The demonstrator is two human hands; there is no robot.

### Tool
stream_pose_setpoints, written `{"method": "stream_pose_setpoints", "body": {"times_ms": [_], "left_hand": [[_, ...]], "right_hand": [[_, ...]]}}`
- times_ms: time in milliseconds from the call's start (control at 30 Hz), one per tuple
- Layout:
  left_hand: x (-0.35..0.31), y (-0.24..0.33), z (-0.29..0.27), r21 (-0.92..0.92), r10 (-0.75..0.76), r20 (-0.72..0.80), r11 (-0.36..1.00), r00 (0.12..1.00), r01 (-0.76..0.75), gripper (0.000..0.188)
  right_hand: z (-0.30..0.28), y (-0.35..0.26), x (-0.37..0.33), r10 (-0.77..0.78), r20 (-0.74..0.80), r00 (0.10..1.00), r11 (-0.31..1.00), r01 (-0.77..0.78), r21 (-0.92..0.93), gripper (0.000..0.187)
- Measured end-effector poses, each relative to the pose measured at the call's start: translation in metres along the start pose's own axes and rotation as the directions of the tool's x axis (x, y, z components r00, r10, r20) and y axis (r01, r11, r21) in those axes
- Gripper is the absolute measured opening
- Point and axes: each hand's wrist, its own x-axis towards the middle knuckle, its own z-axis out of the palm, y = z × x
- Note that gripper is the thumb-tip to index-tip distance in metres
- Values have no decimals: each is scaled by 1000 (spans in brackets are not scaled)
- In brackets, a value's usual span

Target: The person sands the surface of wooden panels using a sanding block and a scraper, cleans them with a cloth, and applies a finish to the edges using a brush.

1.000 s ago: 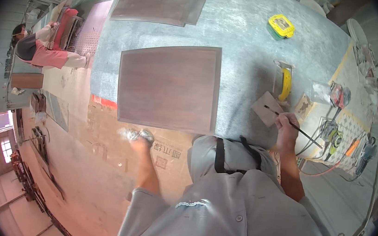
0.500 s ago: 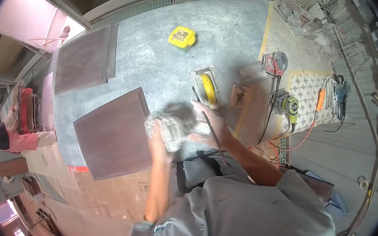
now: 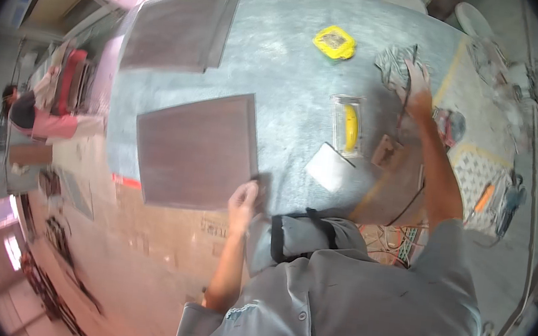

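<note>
My right hand (image 3: 415,93) reaches to the far right of the table with its fingers on a crumpled grey-and-white striped rag (image 3: 394,63). A thin dark strip runs across that hand. Near the table's front edge, my left hand (image 3: 243,199) has its fingers curled at the lower right corner of a brown rectangular panel (image 3: 195,149), which lies flat. Between the hands are a hand sander with a yellow handle (image 3: 351,128) and a white square sheet (image 3: 330,167). A yellow-rimmed tub (image 3: 335,42) stands left of the rag.
More brown panels (image 3: 172,31) lie at the far left. A brown block (image 3: 387,151) sits beside the sander. Power tools, including a red-and-grey one (image 3: 449,127), and an orange-handled tool (image 3: 484,198) are at the right. A person in pink (image 3: 56,117) is beyond the left side.
My right hand has carried the rag away to the far right. My left hand has let go of it and is at the panel's corner. The view has shifted and turned.
</note>
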Motion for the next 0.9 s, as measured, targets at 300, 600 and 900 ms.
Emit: {"method": "stream_pose_setpoints", "body": {"times_ms": [300,600,900], "left_hand": [[-132,-264,-270,-719,-509,-358,685,782,116,33],[-13,-201,-196,-673,-469,-441,737,765,65,82],[85,-85,-274,-777,-261,-430,595,864,-207,56]], "right_hand": [[96,113,-89,127,421,898,987,-71,-145,66],[-10,-49,-109,229,306,924,965,-257,57,39],[32,-352,-188,315,750,582,632,-718,291,27]]}}
